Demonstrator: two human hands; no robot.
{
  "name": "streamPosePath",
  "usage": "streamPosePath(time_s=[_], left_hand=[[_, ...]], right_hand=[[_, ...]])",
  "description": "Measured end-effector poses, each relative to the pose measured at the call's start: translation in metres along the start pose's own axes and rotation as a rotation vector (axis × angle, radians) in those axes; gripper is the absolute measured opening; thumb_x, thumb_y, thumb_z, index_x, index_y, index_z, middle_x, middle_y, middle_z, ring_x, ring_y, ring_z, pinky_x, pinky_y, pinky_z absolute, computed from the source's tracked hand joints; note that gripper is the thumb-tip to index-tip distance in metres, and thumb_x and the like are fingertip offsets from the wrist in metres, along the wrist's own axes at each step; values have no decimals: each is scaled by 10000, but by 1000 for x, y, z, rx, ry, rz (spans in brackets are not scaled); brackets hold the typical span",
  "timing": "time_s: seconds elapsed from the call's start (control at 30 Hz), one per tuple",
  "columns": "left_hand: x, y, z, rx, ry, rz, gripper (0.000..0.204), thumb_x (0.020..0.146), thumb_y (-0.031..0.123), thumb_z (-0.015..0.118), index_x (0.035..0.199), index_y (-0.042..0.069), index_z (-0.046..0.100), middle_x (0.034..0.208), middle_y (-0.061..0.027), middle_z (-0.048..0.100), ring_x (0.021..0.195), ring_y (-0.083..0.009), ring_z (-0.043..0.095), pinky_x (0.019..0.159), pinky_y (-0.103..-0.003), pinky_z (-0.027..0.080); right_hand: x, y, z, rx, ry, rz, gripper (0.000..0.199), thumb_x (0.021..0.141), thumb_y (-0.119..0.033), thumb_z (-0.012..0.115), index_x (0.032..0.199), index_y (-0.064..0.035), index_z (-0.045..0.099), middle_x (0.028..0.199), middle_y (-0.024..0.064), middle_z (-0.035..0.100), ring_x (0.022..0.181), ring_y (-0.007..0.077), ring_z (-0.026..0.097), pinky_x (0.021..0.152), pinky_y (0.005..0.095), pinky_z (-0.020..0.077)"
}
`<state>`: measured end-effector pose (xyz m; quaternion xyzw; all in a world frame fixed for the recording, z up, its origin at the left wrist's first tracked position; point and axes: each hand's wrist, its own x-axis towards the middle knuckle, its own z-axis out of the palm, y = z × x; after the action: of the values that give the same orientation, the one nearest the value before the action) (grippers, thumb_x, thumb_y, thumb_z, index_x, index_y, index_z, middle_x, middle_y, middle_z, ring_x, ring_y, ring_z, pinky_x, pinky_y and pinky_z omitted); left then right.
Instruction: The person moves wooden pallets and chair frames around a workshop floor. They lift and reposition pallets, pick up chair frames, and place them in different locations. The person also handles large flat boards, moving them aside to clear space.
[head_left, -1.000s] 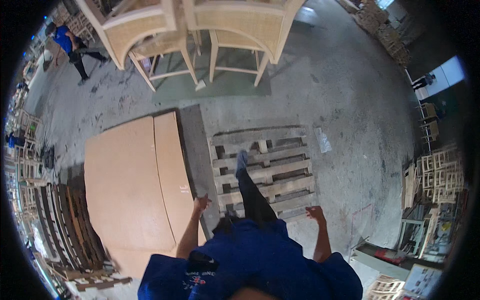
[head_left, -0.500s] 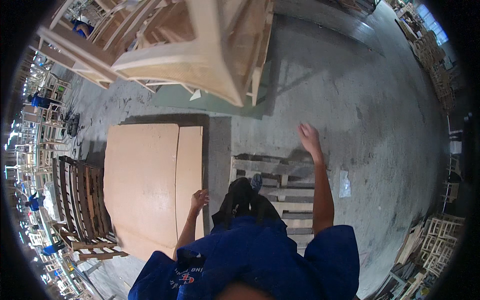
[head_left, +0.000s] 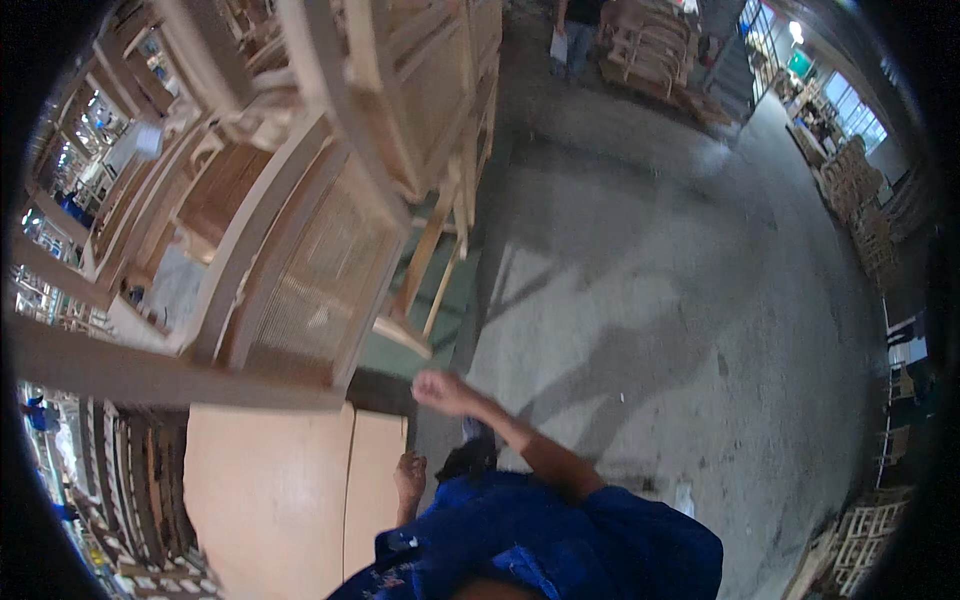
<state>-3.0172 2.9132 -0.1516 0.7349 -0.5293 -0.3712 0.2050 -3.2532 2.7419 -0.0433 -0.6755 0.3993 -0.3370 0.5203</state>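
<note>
Along the far left stand stacked wooden frames (head_left: 120, 470). Next to them flat plywood sheets (head_left: 280, 490) lie in a pile, and above hangs a stack of unfinished wooden chairs (head_left: 300, 200) with woven panels. The left hand (head_left: 409, 475) hangs low beside the sheets' edge, fingers loosely curled, holding nothing. The right hand (head_left: 440, 392) is raised just under the nearest chair's lower rail, loosely closed; whether it touches I cannot tell. Rightward spreads bare concrete floor (head_left: 680, 300).

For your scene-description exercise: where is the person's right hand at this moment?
In the head view, the right hand is raised just left of centre, beside the lower corner of the cane-backed wooden chair frame, above the flat plywood sheets.
</note>
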Motion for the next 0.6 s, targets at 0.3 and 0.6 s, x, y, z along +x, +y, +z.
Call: streamPosePath(time_s=[0.3,0.6], left_hand=[[407,406,-104,35,791,507,865,838,339,615,1400,-41,77,1434,-311,84,1349,-401,108,1089,-436,166],[685,397,-200,725,1528,105,747,840,576,464,1220,-66,430,1186,-330,430,1154,-429,393,951,-507,289]], right_hand=[[25,104,-228,-180,135,387,305,844,-333,585,894,-36,637,836,124,639,789,264,620,705,387,474],[186,296,-536,-347,596,516,319,777,-349,637,813,-32,653,815,131,663,814,282,635,760,353,494]])
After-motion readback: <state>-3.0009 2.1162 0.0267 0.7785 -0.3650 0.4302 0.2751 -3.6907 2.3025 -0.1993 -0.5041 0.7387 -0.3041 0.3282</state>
